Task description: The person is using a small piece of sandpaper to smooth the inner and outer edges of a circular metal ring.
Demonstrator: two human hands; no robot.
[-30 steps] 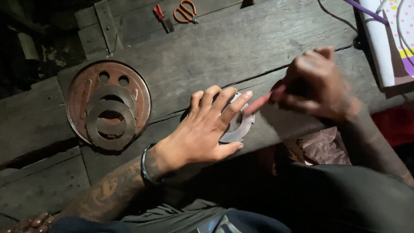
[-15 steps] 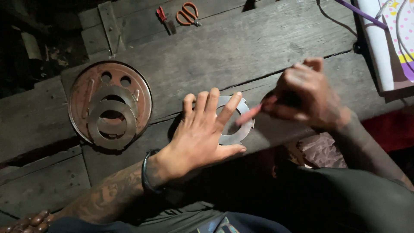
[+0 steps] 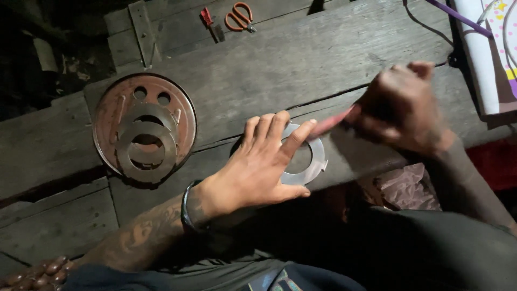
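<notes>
A flat shiny metal ring plate (image 3: 314,165) lies on the grey wooden planks (image 3: 301,64) near the front edge. My left hand (image 3: 258,161) presses flat on it with fingers spread, covering its left half. My right hand (image 3: 406,105) is closed around a thin pinkish-red tool (image 3: 331,123); the tool's tip meets the ring's upper edge beside my left index finger.
A rusty round disc (image 3: 105,116) with holes lies at the left, carrying two grey metal rings (image 3: 145,145). Orange-handled scissors (image 3: 239,16) and a small red tool (image 3: 207,19) lie at the back. A patterned white-and-purple object (image 3: 493,51) sits at the right.
The ring plate, tilted up a second ago, now lies flat under my left hand. My right hand has moved the red tool across the ring's upper edge.
</notes>
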